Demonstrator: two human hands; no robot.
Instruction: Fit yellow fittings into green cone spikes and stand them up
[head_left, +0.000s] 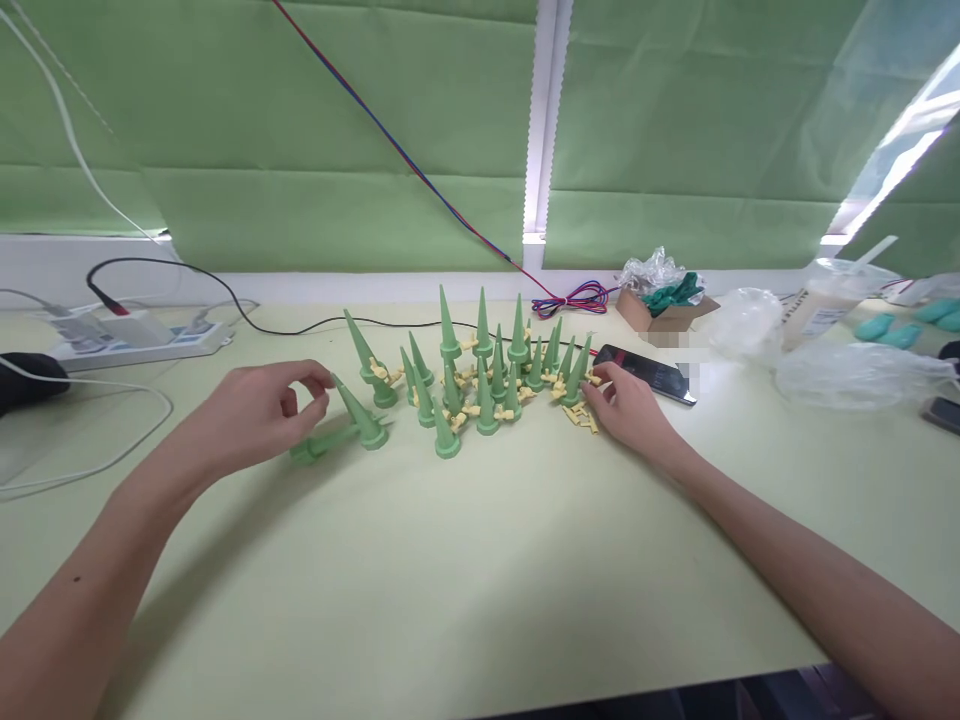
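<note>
Several green cones stand in a cluster on the pale table, with small yellow pieces among and around them. My left hand (pixel 274 412) is at the cluster's left side, thumb and forefinger pinched at the tip of a tilted green cone (pixel 361 415). Beneath that hand, another green cone (pixel 322 441) lies on its side. At the right edge of the cluster is my right hand (pixel 626 405), its fingers closed beside a green cone (pixel 577 378) and a few loose yellow pieces (pixel 581 416). What its fingertips hold, if anything, is too small to tell.
Behind my right hand lies a black phone (pixel 649 373). Farther back are a small cardboard box (pixel 660 320), coiled wire (pixel 574 298), plastic bags (pixel 847 375) and a cup (pixel 821 305). A power strip (pixel 142 343) with cables sits at the left.
</note>
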